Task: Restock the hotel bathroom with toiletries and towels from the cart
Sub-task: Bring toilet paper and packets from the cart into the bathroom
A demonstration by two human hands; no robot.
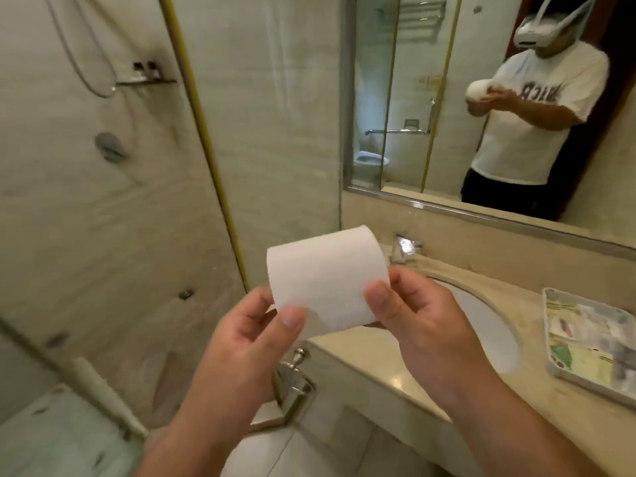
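Observation:
A white toilet paper roll (pixel 325 273) is held up in front of me above the corner of the vanity. My left hand (pixel 254 333) pinches its lower left edge with thumb on top. My right hand (pixel 413 311) grips its right end, thumb pressed on the paper. Below the hands a chrome toilet paper holder (pixel 292 383) is fixed to the side of the vanity; it looks bare, though my left wrist hides part of it.
The beige vanity counter (pixel 395 370) holds an oval sink (pixel 481 325) and a tray of toiletry packets (pixel 592 342) at right. A faucet (pixel 406 246) stands behind the roll. A mirror (pixel 430 98) reflects a person. The glass shower wall (pixel 103 201) fills the left.

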